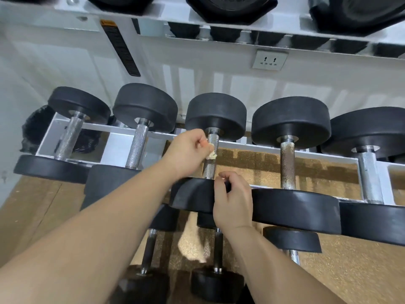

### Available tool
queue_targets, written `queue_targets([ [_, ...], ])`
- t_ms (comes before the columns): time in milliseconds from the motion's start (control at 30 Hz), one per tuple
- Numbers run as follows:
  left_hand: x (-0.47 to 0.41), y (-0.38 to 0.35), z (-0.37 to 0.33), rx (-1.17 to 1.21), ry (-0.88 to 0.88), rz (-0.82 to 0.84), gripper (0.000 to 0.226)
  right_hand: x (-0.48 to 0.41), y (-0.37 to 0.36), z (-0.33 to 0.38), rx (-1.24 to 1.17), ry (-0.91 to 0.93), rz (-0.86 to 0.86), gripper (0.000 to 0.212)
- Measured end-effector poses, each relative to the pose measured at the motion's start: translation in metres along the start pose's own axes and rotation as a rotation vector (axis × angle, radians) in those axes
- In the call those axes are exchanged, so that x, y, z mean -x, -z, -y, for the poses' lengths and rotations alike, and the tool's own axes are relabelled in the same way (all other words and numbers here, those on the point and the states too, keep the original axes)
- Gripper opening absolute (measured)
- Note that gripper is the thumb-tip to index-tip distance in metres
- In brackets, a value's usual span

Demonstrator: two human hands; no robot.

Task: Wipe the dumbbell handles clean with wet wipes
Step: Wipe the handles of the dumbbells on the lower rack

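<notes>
Five dumbbells on white rack; L hand pinches wet wipe vs. middle handle, R hand grips its near head. Wall socket behind.

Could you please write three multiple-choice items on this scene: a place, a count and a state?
1. Where is the wipe? A on the floor; B on the third handle from the left; C on the socket.
2. How many dumbbells show on the middle tier? A two; B five; C nine.
3. What does the right hand do? A hangs idle; B grips that dumbbell's near head; C holds a bottle.
Answers: B, the left hand presses it there; B, five handles show; B, its fingers curl over the head's edge.
</notes>
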State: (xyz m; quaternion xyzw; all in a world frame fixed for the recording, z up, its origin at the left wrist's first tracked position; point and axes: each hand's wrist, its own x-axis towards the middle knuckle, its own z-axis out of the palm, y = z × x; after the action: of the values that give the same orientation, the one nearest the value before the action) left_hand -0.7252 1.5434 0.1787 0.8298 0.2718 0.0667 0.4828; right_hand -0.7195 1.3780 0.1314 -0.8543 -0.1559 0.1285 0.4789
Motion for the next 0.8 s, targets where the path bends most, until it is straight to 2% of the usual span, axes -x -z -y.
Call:
queue_targets([
  [100, 0.036, 0.012, -0.027, 0.267, 0.174, -0.028, 0.022, -0.002, 0.015, 0.016, 0.206, -0.07, 0.182, 0.044],
  [167, 0.057, 0.025, -0.047, 0.457, 0.258, -0.006, 0.017, -0.008, 0.027, 0.037, 0.287, -0.096, 0.223, 0.04],
  [200, 0.066, 0.033, -0.057, 0.547, 0.297, 0.014, 0.015, -0.012, 0.035, 0.053, 0.246, -0.076, 0.206, 0.036],
  [267, 0.081, 0.049, -0.078, 0.623, 0.359, 0.043, 0.011, -0.015, 0.052, 0.093, -0.037, -0.054, 0.194, 0.026],
  [333, 0.094, 0.063, -0.102, 0.655, 0.401, 0.013, 0.007, -0.012, 0.072, 0.134, -0.344, -0.13, 0.263, 0.019],
  [367, 0.1, 0.069, -0.114, 0.687, 0.424, -0.03, 0.007, -0.008, 0.084, 0.151, -0.388, -0.117, 0.289, 0.018],
  [500, 0.124, 0.096, -0.165, 0.869, 0.522, -0.181, 0.008, 0.013, 0.117, 0.202, -0.262, 0.038, 0.351, 0.022],
  [600, 0.133, 0.11, -0.178, 0.879, 0.575, -0.259, 0.007, 0.023, 0.119, 0.226, -0.164, 0.088, 0.336, 0.023],
  [700, 0.13, 0.124, -0.162, 0.846, 0.623, -0.31, 0.011, 0.021, 0.095, 0.234, 0.056, 0.205, 0.375, 0.015],
  [800, 0.122, 0.141, -0.126, 0.853, 0.601, -0.238, 0.02, 0.013, 0.054, 0.23, 0.12, 0.232, 0.352, 0.01],
])
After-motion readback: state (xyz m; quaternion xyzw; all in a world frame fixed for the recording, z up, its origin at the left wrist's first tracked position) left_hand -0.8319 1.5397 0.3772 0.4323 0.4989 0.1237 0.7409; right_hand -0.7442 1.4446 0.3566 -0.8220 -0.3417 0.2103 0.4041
